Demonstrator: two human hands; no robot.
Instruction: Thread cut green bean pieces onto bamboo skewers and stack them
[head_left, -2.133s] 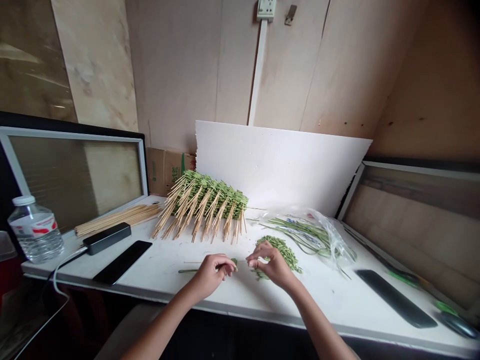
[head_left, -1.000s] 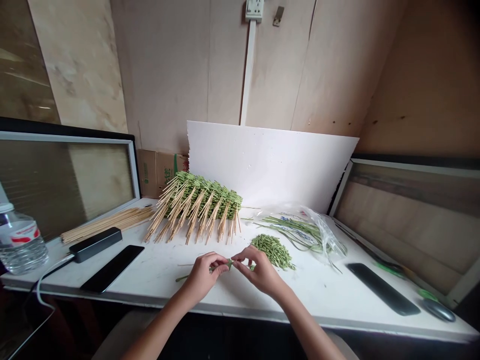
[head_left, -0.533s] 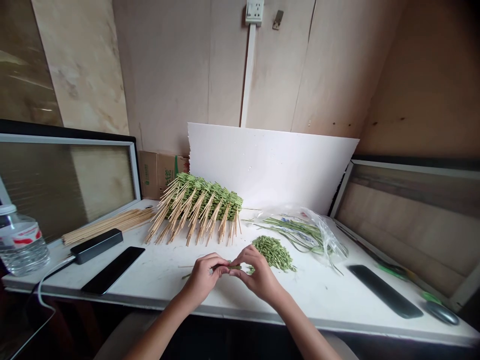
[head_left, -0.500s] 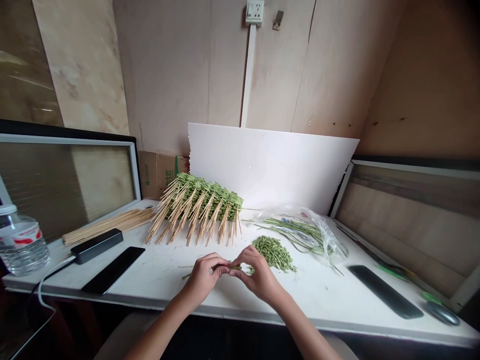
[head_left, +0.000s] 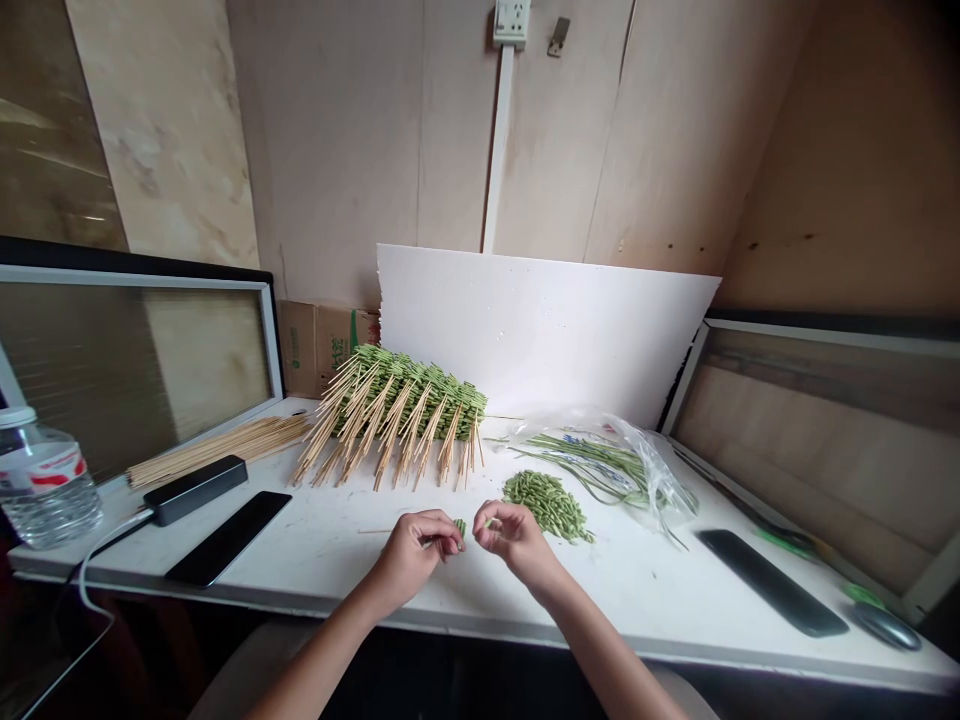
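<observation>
The trouble most likely to come here is at the fingertips. The left hand (head_left: pixel 415 553) is curled in a grip, seemingly around a thin, pale wooden stick (head_left: pixel 373 531) that juts out behind it to the left, with a short row of small green stem pieces (head_left: pixel 460 525) showing at its fingertips. If that grip slackened or the stick rolled, the row could twist or slide out of line; a hard squeeze might split the soft stems. The right hand (head_left: pixel 516 540) has thumb and fingers drawn together, seemingly pinching a single short green piece (head_left: pixel 487 523). So small a piece could slip away, and a stick end pushed through at a slant could prick a finger; whether the tip is bare there is too small to tell.

Both forearms reach in from the near edge of the white, flat surface (head_left: pixel 600 590) and converge, wrists bent inward, the fingertips near each other but apart. Just beyond the right hand lies a loose heap of cut green stem pieces (head_left: pixel 547 505), close enough for a knuckle to scatter some.
</observation>
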